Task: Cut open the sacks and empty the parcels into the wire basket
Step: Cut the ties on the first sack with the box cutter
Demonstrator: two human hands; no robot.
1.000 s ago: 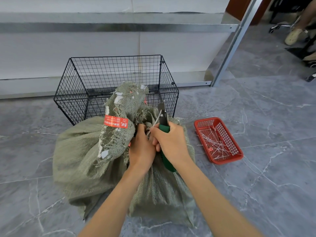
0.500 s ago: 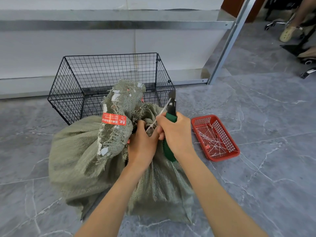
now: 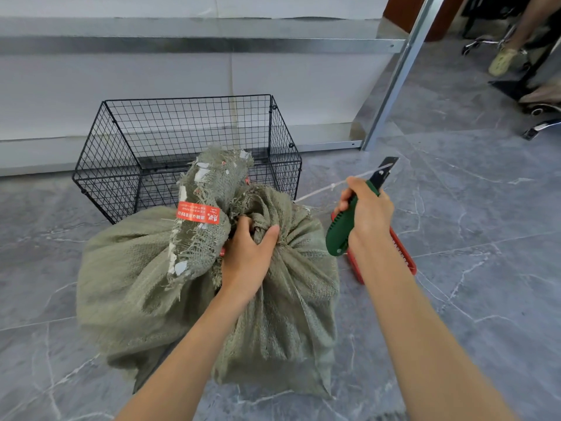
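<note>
Left hand (image 3: 249, 256) grips the limp, likely heavy olive woven sack (image 3: 127, 268) by its bunched neck; right hand (image 3: 370, 214) clasps a green-handled knife (image 3: 340, 235).

Grey veined floor tiles (image 3: 473, 268) lay underfoot; white wall panels (image 3: 151, 86) backed a steel rail (image 3: 212, 45) and post (image 3: 396, 77); chair castors (image 3: 536, 111) stood right.

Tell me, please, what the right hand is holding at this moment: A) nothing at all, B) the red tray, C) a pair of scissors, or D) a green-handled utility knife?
D: the right hand grips the green-handled utility knife, blade pointing up and off to the side of the sack, while the left hand holds the sack's gathered neck.
</note>
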